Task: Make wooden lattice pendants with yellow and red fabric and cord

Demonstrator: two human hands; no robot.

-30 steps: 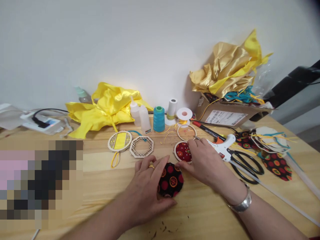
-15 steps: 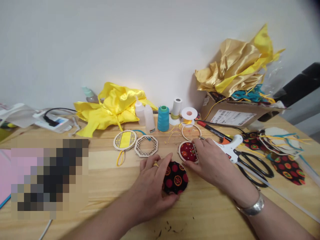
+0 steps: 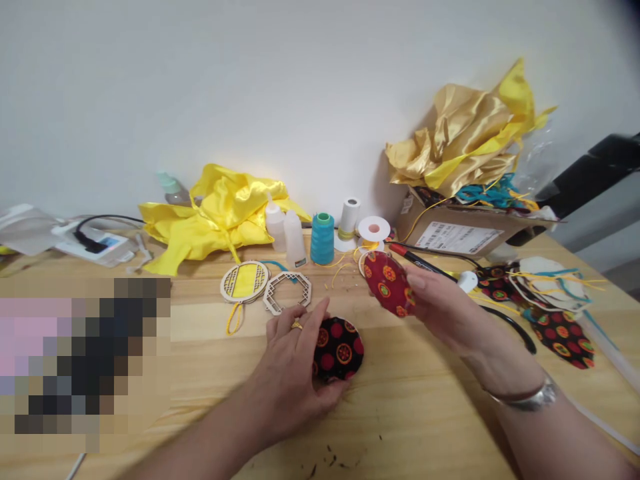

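Note:
Lifted off the table, a red patterned fabric disc (image 3: 387, 283) is gripped along its right edge by my right hand (image 3: 443, 310), its fabric face toward me. My left hand (image 3: 295, 353) curves around a black fabric disc (image 3: 341, 350) with red and orange circles, thumb at its near edge and fingers at its far left; the disc lies on the wooden table (image 3: 240, 400). Just beyond my left hand is an octagonal wooden lattice frame (image 3: 271, 293). Left of that sits a round lattice piece (image 3: 245, 281) with yellow fabric and a yellow loop.
Along the wall stand yellow cloth (image 3: 210, 213), two squeeze bottles (image 3: 294, 237), a teal thread cone (image 3: 323, 240) and white spools (image 3: 374, 229). At right are a marker (image 3: 417, 260), a white glue gun (image 3: 467, 281), scissors (image 3: 515, 327) and a cardboard box (image 3: 445, 230) of fabric.
My right hand has picked up the red disc from the table and turned it over, so its plain fabric side shows. My left hand stays around the black disc.

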